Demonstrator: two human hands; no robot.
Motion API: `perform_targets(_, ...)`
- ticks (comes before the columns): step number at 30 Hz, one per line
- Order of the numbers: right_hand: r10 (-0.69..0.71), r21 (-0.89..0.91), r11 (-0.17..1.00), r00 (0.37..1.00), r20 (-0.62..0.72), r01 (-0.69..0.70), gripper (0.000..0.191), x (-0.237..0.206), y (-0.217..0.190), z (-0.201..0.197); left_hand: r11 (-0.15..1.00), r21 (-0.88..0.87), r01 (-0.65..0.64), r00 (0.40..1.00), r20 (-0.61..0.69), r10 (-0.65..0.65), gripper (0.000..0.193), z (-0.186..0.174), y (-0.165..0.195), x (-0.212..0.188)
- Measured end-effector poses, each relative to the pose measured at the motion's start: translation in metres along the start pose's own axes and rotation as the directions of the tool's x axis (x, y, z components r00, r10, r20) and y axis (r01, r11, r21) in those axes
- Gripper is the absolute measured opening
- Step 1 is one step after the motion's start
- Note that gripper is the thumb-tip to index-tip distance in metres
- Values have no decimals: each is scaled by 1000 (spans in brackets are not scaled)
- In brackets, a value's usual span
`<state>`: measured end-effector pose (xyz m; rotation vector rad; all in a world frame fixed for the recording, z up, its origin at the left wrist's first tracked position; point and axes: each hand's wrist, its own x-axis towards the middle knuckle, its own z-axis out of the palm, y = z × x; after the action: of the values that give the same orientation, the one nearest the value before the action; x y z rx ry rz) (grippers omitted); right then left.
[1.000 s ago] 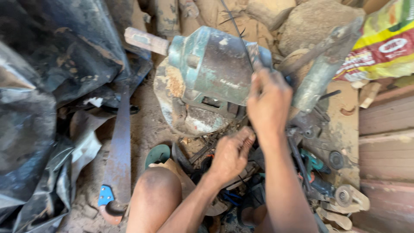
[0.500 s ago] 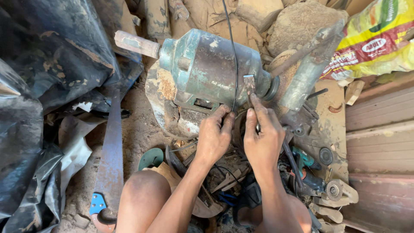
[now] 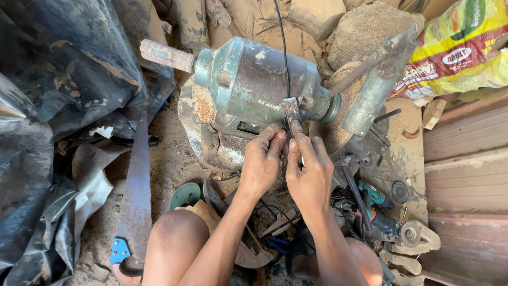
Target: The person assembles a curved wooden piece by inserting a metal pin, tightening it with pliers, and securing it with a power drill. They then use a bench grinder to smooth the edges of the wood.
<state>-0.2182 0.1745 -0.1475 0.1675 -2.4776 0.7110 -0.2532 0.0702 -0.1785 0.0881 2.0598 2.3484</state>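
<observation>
Both the left hand and right hand pinch a flat blade against the green grinder on the dusty ground, apparently mid-work with nothing visibly finished

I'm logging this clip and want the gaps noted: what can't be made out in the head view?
- Lower end of the flat metal blade: hidden behind the left hand and right hand that pinch it.
- Grinding wheel on the green motor: mostly covered by the metal guard.
- Saw handle: cut off by the bottom edge.
</observation>
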Motion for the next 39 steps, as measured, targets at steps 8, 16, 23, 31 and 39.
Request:
perform_targets(8,-15,-20,1000,1000,-5,15,34,1,-5,5,993,62,-98,991,-82,103,17,1,2,-3)
perform_targets(16,-26,-2,1000,1000,-12,26,34,2,-5,4,993,78,-90,988,-120,99,15,7,2,-3)
perform_targets(23,24,-18,1000,1000,12,-24,33,2,-5,3,992,77,-102,985,-134,112,14,8,-1,-2)
perform_targets(31,-20,-20,1000,1000,-16,20,32,3,-2,5,978,84,-192,971,-130,202,13,9,-4,-3)
perform_targets(39,7,11,1000,1000,-4,-7,32,7,-4,4,981,81,-178,977,-106,186,12,7,4,-5)
